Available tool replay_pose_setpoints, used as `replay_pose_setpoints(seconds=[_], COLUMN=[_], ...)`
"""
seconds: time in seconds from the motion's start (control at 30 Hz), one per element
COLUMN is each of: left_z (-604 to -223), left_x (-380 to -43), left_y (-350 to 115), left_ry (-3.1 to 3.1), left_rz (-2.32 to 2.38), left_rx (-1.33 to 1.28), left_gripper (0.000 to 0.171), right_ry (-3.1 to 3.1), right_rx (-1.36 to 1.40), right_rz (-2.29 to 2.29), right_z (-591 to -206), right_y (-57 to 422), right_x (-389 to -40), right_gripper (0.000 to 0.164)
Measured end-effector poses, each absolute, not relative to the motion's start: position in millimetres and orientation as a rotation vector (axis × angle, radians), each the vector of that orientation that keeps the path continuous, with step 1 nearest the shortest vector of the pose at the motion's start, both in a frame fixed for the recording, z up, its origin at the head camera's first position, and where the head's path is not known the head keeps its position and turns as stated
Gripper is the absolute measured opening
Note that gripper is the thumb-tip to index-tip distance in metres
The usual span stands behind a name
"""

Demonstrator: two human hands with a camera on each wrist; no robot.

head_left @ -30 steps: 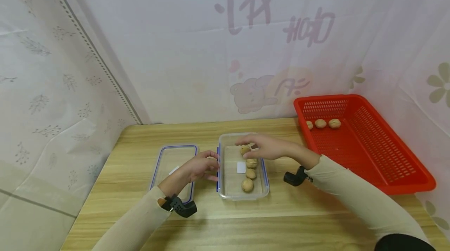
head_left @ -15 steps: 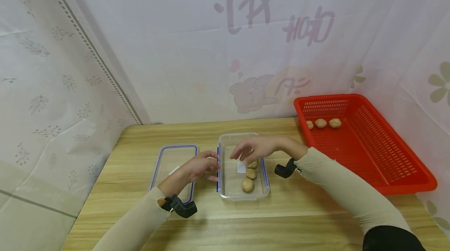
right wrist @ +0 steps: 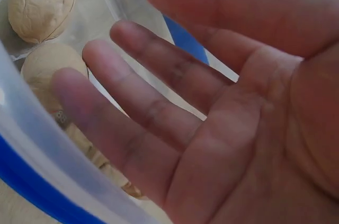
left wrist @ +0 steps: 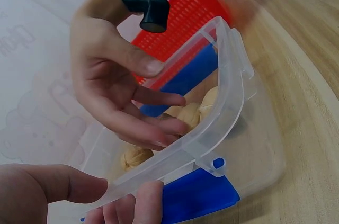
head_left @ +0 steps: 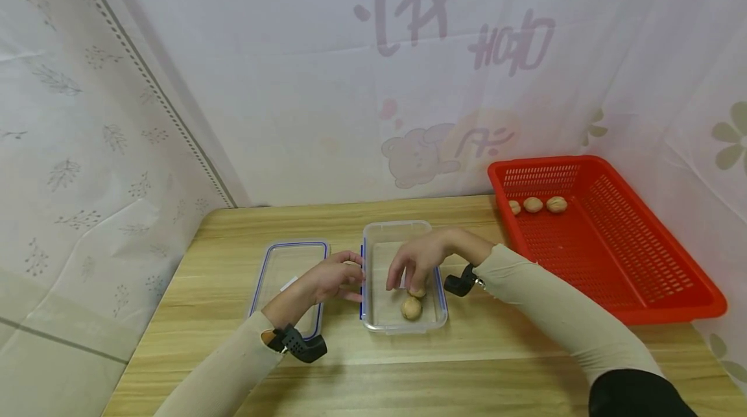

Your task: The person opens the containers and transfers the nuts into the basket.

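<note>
A clear plastic food box (head_left: 403,325) with blue latches holds several walnuts (head_left: 411,307) in a row along its right side. My left hand (head_left: 335,275) is at the box's left wall; its thumb and fingertips touch the rim and the blue latch (left wrist: 201,195) from outside. My right hand (head_left: 421,258) reaches down into the box, fingers loosely extended over the walnuts, hiding the far ones in the head view. In the right wrist view its fingertips (right wrist: 71,83) overlap a walnut (right wrist: 42,1)'s neighbour, and nothing lies in the palm.
A blue-edged clear lid (head_left: 292,245) lies on the wooden table (head_left: 362,384) left of the box. To the right stands a red plastic basket (head_left: 583,274) with 3 walnuts visible at its far left end. A printed curtain (head_left: 292,112) hangs behind.
My right hand has moved from the far end of the box toward the near end, along the walnut row, with its fingers now pointing lower. My left hand has stayed at the left wall.
</note>
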State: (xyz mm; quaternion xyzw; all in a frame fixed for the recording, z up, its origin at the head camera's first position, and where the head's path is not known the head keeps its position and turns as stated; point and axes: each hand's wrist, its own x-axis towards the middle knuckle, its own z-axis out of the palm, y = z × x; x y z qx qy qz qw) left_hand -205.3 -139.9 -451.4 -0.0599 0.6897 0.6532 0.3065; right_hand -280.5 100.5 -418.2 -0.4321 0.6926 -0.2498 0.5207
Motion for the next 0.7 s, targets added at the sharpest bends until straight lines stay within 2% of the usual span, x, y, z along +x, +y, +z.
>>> replay_pose_setpoints(seconds=[0.4, 0.7], left_z=[-450.0, -450.0], left_x=[-203.6, -202.9], left_y=[-140.7, -140.8], left_ry=[1.824, 1.828], left_rz=[1.729, 1.727], left_rx=[-0.138, -0.123], left_gripper=[0.041, 0.04], right_ry=[1.683, 1.616], right_rx=[-0.928, -0.839], right_rz=[-0.437, -0.384], right_z=[-425.3, -430.4], right_y=[87.8, 83.7], right_x=[-271.3, -270.6], right_gripper=[0.043, 0.046])
